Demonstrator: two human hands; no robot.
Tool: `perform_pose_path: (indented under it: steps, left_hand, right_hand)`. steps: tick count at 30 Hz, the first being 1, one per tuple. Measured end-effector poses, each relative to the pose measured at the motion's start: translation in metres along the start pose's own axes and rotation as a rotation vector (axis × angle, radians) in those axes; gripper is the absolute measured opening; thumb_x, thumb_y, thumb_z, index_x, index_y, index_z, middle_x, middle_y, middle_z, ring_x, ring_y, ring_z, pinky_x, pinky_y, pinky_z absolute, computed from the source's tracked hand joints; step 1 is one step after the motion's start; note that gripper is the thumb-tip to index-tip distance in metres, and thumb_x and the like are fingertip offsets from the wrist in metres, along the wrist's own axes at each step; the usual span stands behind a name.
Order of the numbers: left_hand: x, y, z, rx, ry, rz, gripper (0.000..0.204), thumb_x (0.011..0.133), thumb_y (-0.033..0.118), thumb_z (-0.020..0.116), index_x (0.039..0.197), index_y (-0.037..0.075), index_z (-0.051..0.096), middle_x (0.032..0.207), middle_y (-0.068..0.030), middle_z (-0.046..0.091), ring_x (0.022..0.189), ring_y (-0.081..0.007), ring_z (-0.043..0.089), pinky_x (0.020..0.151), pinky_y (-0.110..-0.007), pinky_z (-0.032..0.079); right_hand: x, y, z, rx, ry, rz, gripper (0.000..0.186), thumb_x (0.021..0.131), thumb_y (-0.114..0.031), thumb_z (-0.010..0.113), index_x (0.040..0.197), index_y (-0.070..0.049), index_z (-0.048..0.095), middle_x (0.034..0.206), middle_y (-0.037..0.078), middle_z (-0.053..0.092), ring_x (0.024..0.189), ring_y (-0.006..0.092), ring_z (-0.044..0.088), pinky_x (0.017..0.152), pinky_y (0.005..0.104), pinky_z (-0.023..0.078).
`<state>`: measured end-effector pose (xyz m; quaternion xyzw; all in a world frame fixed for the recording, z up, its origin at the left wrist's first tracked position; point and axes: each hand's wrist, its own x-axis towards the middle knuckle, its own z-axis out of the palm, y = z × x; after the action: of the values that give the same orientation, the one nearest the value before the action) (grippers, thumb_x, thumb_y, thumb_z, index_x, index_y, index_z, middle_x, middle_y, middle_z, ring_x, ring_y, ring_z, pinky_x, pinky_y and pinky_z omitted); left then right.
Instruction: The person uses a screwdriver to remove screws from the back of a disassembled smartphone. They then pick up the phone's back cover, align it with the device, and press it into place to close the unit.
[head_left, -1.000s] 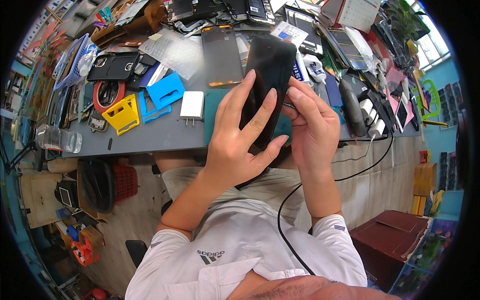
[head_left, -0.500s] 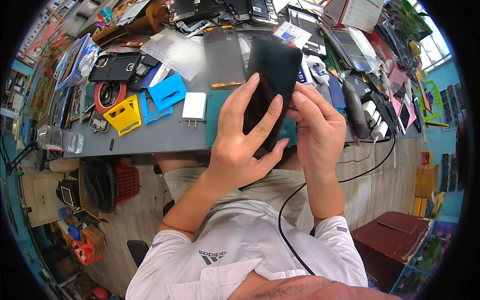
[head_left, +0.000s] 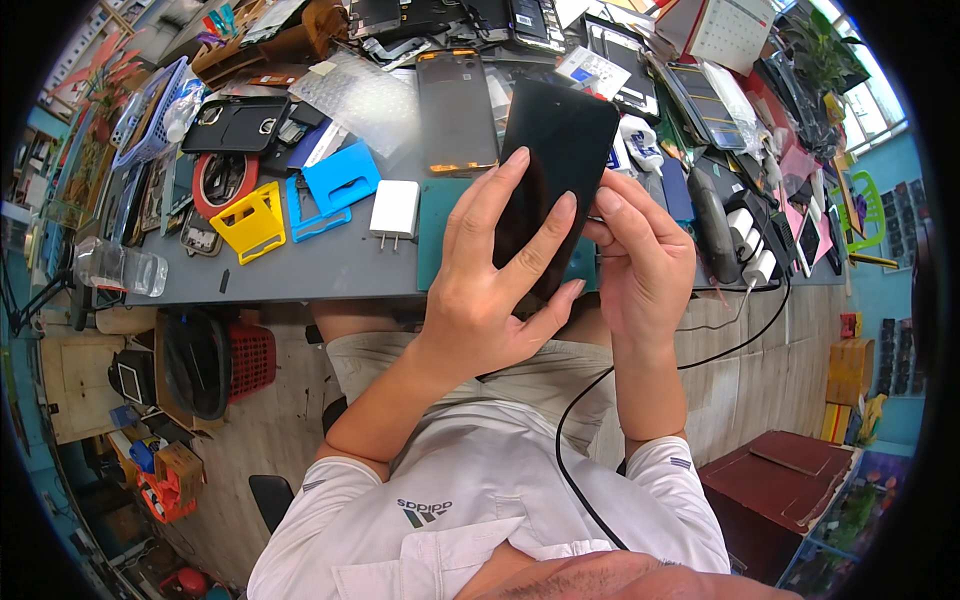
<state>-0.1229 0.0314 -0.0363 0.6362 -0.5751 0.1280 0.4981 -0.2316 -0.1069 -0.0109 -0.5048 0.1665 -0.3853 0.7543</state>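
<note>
A: Starting at the left of the grey workbench, there's a yellow stand, a blue stand and a white charger plug, all lying apart from the work.

B: And the hands?

A: The left hand is wrapped around a dark phone screen panel, fingers spread across its face and thumb hooked under the lower edge. The panel is held tilted, lifted off the teal mat.

B: The other one?

A: The right hand is pinched shut at the panel's right edge; whatever small thing sits between the fingertips is too hidden to name. A black cable runs down past the lap.

B: How would one do this well?

A: Probably by letting the left hand carry the weight with flat fingers, not bending the glass, while the right works the edge in small, light motions.
</note>
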Motion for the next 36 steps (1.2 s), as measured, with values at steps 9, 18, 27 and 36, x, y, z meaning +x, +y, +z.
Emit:
perform_pose_path:
  steps: [9,18,27,36]
  left_hand:
    - [0.002,-0.005,0.003,-0.131,0.069,-0.008,0.068,0.074,0.006,0.087,0.139,0.004,0.070,0.168,-0.0368,0.019,0.144,-0.0532,0.047,0.114,-0.054,0.047]
    - [0.002,0.001,-0.003,-0.258,0.049,-0.107,0.064,0.073,0.000,0.088,0.136,0.003,0.072,0.167,-0.0379,0.026,0.148,-0.0505,0.044,0.117,-0.050,0.045]
    - [0.001,-0.003,-0.005,-0.268,0.051,-0.062,0.064,0.073,-0.001,0.088,0.135,0.000,0.072,0.167,-0.0357,0.027,0.149,-0.0496,0.044,0.118,-0.050,0.043]
    - [0.000,-0.003,-0.004,-0.280,0.053,-0.062,0.062,0.074,0.001,0.089,0.134,-0.001,0.072,0.167,-0.0361,0.026,0.150,-0.0508,0.042,0.119,-0.052,0.042]
  right_hand:
    - [-0.001,-0.002,0.000,-0.026,0.005,0.002,0.028,0.098,-0.003,0.073,0.125,0.007,0.073,0.129,0.016,0.070,0.104,0.0167,0.072,0.083,0.0281,0.064]
    - [-0.006,-0.008,0.006,-0.075,-0.036,-0.053,0.028,0.098,-0.003,0.073,0.124,0.008,0.074,0.129,0.016,0.071,0.106,0.0195,0.072,0.085,0.0304,0.064]
    - [-0.010,-0.010,0.008,-0.106,-0.055,-0.082,0.027,0.099,-0.004,0.072,0.123,0.008,0.074,0.129,0.017,0.071,0.108,0.0207,0.072,0.086,0.0318,0.064]
    - [-0.009,-0.009,0.008,-0.117,-0.048,-0.090,0.027,0.099,-0.004,0.073,0.123,0.008,0.074,0.128,0.018,0.071,0.106,0.0210,0.072,0.084,0.0309,0.065]
